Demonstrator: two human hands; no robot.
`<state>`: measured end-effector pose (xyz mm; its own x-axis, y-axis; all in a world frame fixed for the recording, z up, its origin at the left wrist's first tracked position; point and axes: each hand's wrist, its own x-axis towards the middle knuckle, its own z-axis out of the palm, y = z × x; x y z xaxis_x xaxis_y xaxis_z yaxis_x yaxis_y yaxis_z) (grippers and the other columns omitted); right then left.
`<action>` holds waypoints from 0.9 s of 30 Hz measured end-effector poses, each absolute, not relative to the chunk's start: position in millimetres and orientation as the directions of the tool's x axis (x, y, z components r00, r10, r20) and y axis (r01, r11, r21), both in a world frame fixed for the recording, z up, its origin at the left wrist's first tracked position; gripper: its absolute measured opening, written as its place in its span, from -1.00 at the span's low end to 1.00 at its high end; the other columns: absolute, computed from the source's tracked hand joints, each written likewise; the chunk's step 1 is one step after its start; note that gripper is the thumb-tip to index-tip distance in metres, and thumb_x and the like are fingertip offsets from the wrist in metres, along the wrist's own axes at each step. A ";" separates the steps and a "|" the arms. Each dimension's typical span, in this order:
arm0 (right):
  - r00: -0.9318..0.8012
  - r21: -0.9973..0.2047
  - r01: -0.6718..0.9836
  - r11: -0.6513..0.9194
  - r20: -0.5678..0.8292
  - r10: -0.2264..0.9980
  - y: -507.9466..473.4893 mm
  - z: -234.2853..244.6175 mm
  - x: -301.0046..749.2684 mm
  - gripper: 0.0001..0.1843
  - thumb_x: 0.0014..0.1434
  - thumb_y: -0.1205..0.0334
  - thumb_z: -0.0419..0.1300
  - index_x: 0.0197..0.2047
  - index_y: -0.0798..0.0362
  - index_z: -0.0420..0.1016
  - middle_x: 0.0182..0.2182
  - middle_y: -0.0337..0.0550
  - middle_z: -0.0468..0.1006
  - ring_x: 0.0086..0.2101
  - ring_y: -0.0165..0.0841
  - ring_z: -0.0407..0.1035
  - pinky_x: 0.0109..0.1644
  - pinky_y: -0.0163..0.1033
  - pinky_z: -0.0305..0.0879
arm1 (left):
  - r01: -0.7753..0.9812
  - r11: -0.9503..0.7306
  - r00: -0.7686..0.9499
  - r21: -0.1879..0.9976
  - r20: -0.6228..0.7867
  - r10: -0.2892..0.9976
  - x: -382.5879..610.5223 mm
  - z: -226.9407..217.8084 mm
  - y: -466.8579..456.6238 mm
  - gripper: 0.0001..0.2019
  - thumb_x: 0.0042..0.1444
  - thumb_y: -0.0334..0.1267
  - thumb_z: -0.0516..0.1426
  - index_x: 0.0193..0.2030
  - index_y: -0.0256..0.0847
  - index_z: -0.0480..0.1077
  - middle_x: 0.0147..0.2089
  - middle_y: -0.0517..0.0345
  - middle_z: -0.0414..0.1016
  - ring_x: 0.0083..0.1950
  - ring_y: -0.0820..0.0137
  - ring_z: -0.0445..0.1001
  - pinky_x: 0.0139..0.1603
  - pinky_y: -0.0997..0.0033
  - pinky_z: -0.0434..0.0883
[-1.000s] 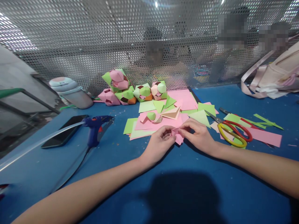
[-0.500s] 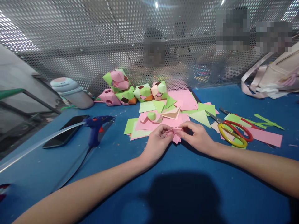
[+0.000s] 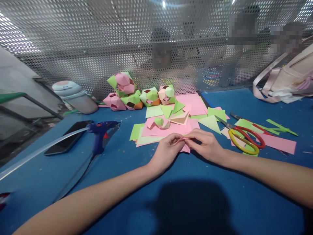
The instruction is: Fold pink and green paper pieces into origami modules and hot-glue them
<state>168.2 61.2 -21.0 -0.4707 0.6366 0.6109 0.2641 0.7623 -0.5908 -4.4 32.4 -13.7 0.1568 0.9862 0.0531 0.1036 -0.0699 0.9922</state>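
A small piece of folded pink paper (image 3: pixel 186 148) is pinched between my two hands, partly hidden by the fingers. My left hand (image 3: pixel 168 148) grips its left side with thumb and fingers. On the right side, my right hand (image 3: pixel 204 143) presses it between thumb and fingertips. Just behind the hands lies a pile of pink and green paper sheets (image 3: pixel 149 130). A small curled green and pink paper piece (image 3: pixel 158 122) and a folded peach paper (image 3: pixel 179 118) rest on that pile.
Several folded paper balls (image 3: pixel 130 98) stand along the perforated metal screen (image 3: pixel 97 58). At left are a blue glue gun (image 3: pixel 98 138), a phone (image 3: pixel 66 138) and a lidded cup (image 3: pixel 77 98). Scissors (image 3: pixel 244 140) and paper strips lie at right, with a pale bag (image 3: pixel 288 78) behind.
My fingers have closed further over the pink paper, and its upper part now looks flatter and narrower. Both hands have stayed at nearly the same place.
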 end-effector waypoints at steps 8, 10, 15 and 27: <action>-0.431 -0.627 0.311 0.714 0.577 0.694 60.0 -18.7 167.8 -0.93 0.24 0.31 0.11 -0.29 0.09 0.39 -0.40 -0.20 0.43 -0.36 -0.41 0.33 -0.24 -0.26 0.26 | 0.143 -0.058 0.105 0.988 0.043 0.994 -4.9 -13.7 31.9 -0.85 0.08 -0.22 0.17 -0.31 -0.26 0.37 -0.38 0.23 0.36 -0.34 0.49 0.29 -0.31 0.51 0.25; -0.424 -0.637 0.319 0.701 0.566 0.707 60.0 -18.8 167.6 -0.92 0.23 0.32 0.11 -0.31 0.08 0.37 -0.42 -0.22 0.42 -0.38 -0.42 0.32 -0.26 -0.27 0.26 | 0.129 -0.049 0.094 0.990 0.037 0.995 -4.1 -12.4 31.1 -0.84 0.08 -0.20 0.18 -0.33 -0.26 0.35 -0.40 0.25 0.34 -0.37 0.51 0.27 -0.34 0.52 0.23; -0.416 -0.646 0.310 0.698 0.568 0.710 59.3 -17.5 167.4 -0.93 0.22 0.32 0.11 -0.33 0.07 0.35 -0.43 -0.23 0.41 -0.40 -0.43 0.31 -0.28 -0.27 0.25 | 0.146 -0.062 0.084 0.987 0.051 0.995 -3.9 -11.7 29.8 -0.85 0.08 -0.21 0.17 -0.34 -0.26 0.34 -0.39 0.25 0.35 -0.36 0.51 0.28 -0.31 0.52 0.24; -0.431 -0.646 0.300 0.702 0.565 0.704 56.3 -14.5 167.3 -0.92 0.22 0.33 0.08 -0.33 0.06 0.33 -0.45 -0.23 0.39 -0.41 -0.42 0.29 -0.30 -0.27 0.24 | 0.183 -0.107 0.050 0.977 0.100 0.994 -5.1 -12.5 28.7 -0.85 0.03 -0.25 0.19 -0.41 -0.25 0.32 -0.42 0.23 0.38 -0.35 0.46 0.34 -0.30 0.47 0.29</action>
<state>167.3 56.3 -14.5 -0.4314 0.7037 0.5646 0.2997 0.7020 -0.6460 -5.1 28.7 -12.5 0.0496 0.9938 0.0998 0.1825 -0.1073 0.9773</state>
